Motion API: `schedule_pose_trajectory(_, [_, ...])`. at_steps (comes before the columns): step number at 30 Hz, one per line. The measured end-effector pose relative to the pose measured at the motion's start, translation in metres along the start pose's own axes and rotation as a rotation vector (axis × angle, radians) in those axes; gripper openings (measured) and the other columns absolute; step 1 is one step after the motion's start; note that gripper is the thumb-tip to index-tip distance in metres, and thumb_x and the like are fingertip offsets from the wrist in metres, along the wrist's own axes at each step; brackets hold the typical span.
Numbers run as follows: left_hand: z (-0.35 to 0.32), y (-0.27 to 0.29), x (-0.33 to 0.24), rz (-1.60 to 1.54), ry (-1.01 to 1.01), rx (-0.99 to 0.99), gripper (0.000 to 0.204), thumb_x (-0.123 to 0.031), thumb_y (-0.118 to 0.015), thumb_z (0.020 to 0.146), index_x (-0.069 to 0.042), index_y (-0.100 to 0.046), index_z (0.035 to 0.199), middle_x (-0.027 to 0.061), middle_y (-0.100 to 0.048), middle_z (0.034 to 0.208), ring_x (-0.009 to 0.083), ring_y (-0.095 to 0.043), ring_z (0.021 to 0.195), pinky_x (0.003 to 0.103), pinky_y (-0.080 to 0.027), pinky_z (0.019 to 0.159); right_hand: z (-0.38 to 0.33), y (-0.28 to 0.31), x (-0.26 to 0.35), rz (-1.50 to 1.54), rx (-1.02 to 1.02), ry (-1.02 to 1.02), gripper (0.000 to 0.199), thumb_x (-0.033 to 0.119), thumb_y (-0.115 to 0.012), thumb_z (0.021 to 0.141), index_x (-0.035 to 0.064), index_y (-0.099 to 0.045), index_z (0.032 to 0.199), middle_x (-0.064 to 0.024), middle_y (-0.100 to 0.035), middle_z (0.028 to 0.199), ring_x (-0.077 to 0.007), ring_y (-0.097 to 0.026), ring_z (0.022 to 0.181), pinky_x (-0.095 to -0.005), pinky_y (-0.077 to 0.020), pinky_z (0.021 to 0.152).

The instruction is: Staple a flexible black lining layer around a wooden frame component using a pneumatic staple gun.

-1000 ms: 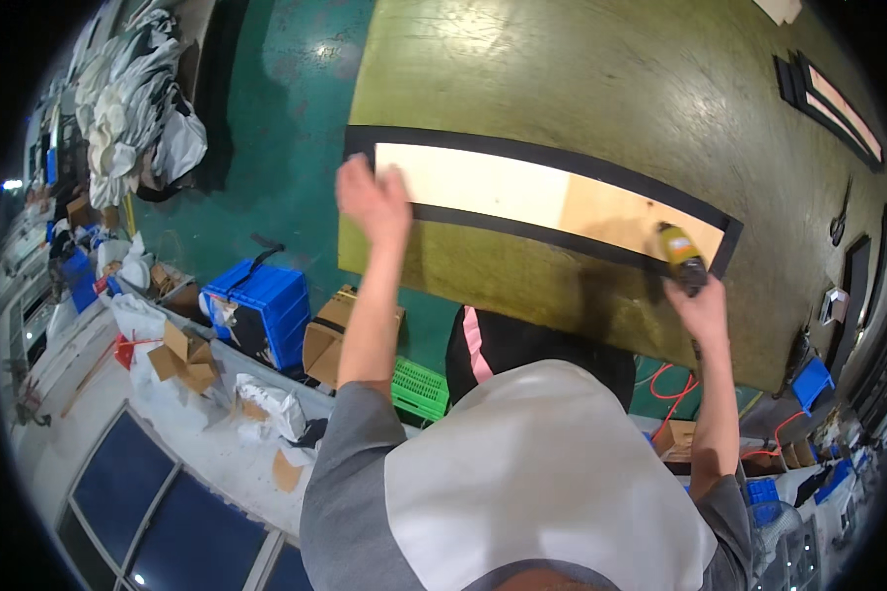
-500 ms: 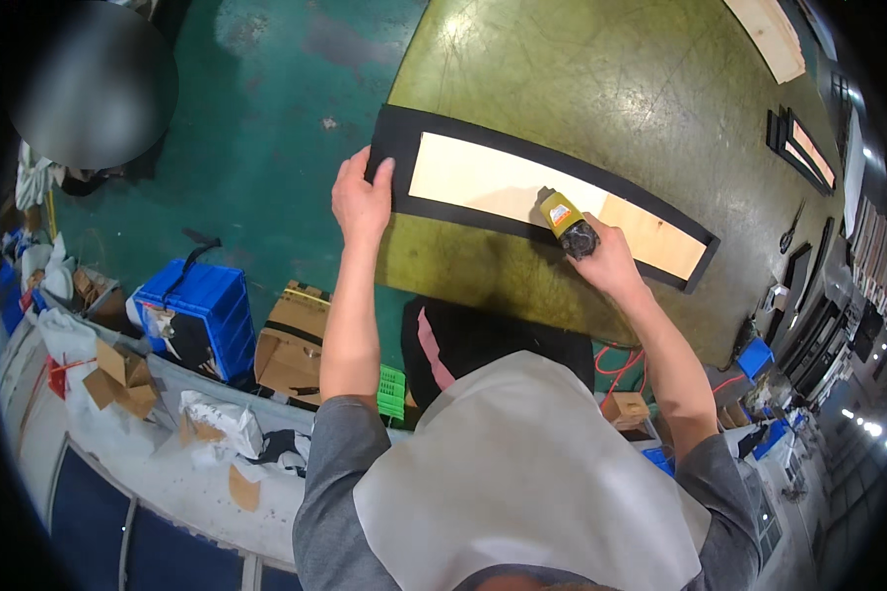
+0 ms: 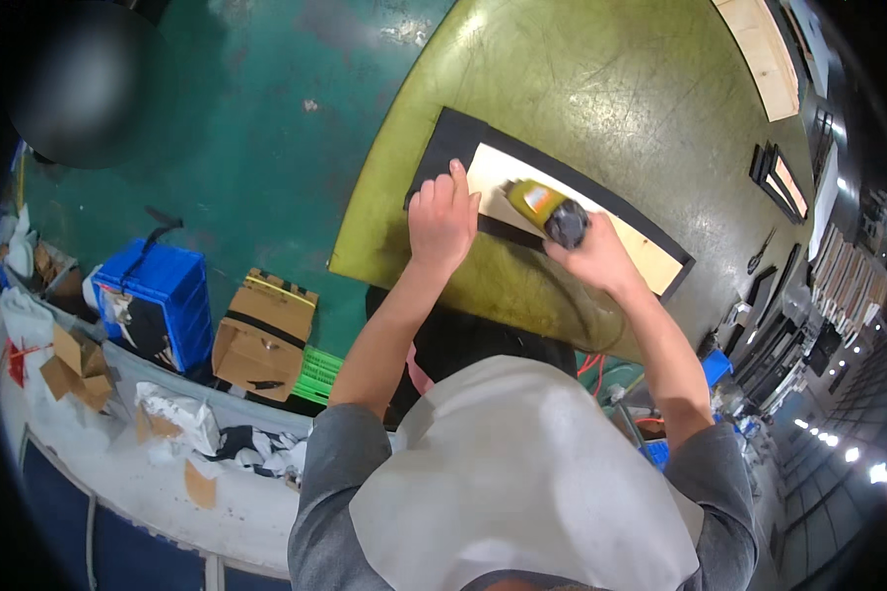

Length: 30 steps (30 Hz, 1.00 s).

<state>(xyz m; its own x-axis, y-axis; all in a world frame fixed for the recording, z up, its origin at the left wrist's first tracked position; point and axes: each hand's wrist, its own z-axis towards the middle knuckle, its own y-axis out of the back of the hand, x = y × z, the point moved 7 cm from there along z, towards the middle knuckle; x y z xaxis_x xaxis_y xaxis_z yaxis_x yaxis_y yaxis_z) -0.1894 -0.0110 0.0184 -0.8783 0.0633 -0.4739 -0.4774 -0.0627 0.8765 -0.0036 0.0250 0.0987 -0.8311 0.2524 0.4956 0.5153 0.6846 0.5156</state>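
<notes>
A long wooden board (image 3: 508, 169) lies on the olive-green work table, with black fabric (image 3: 591, 169) folded round its edges as a border. My left hand (image 3: 443, 225) is at the board's left end, its fingers curled and closed on the near edge of the black fabric. In my right hand (image 3: 596, 258) is a yellow-green staple gun (image 3: 537, 202) with a round black cap. Its nose is over the pale wood, close to my left hand; whether it touches is blurred. My right fingers are partly hidden behind the gun.
Scissors (image 3: 759, 251) and small black-edged boards (image 3: 784, 182) lie on the table's (image 3: 601, 89) right side; pale wood strips (image 3: 764, 54) are at the far right. Left of the table stand a blue crate (image 3: 168, 300), a cardboard box (image 3: 256, 345) and a green crate (image 3: 317, 376).
My left hand has shifted from the board's left end onto its near edge. The staple gun has moved left along the board toward that hand and tilted. The view has shifted somewhat.
</notes>
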Motion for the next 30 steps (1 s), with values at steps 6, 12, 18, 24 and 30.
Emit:
schedule_pose_trajectory(6, [-0.015,-0.006,-0.004,-0.079,0.015,0.034,0.043,-0.014,-0.061,0.088,0.002,-0.06,0.128,0.009,-0.058,0.103,0.0284,-0.056,0.091,0.041,-0.046,0.077,0.05,-0.015,0.069,-0.119,-0.038,0.115,0.034,0.017,-0.072,0.073,-0.0027,-0.067,0.1,-0.025,-0.071,0.086,-0.0432,-0.068,0.086,-0.0449,-0.0548,0.079])
schedule_pose_trajectory(12, [-0.046,-0.001,-0.01,-0.092,-0.019,0.084,0.042,-0.012,-0.06,0.085,0.003,-0.062,0.124,0.0149,-0.057,0.128,0.0308,-0.054,0.114,0.043,-0.045,0.097,0.046,-0.042,0.049,-0.148,0.082,0.143,0.032,0.015,-0.071,0.07,-0.0008,-0.065,0.097,-0.0253,-0.07,0.085,-0.0436,-0.068,0.086,-0.0469,-0.0544,0.078])
schedule_pose_trajectory(18, [-0.068,-0.006,-0.007,-0.152,-0.068,0.074,0.035,-0.01,-0.062,0.086,0.004,-0.063,0.119,0.0192,-0.056,0.133,0.0355,-0.053,0.124,0.048,-0.042,0.107,0.044,-0.052,0.054,-0.24,0.085,0.201,0.03,0.013,-0.072,0.072,-0.0002,-0.063,0.097,-0.0238,-0.069,0.083,-0.0438,-0.067,0.083,-0.0445,-0.0541,0.076])
schedule_pose_trajectory(24, [-0.063,-0.008,-0.02,0.021,-0.121,0.154,0.047,-0.018,-0.064,0.089,0.004,-0.059,0.131,0.0196,-0.054,0.143,0.0349,-0.051,0.133,0.047,-0.039,0.114,-0.005,-0.022,-0.013,-0.004,-0.048,0.066,0.038,0.022,-0.073,0.075,-0.0006,-0.065,0.104,-0.0246,-0.072,0.088,-0.0428,-0.071,0.085,-0.0481,-0.0565,0.08])
schedule_pose_trajectory(30, [-0.041,0.026,-0.032,0.097,-0.192,0.22,0.044,-0.014,-0.068,0.084,0.001,-0.061,0.125,0.0264,-0.054,0.134,0.0438,-0.055,0.12,0.055,-0.045,0.095,-0.14,0.045,-0.259,0.328,-0.568,-0.533,0.034,0.023,-0.072,0.075,-0.0062,-0.069,0.093,-0.0256,-0.071,0.083,-0.0367,-0.073,0.084,-0.0437,-0.0561,0.078])
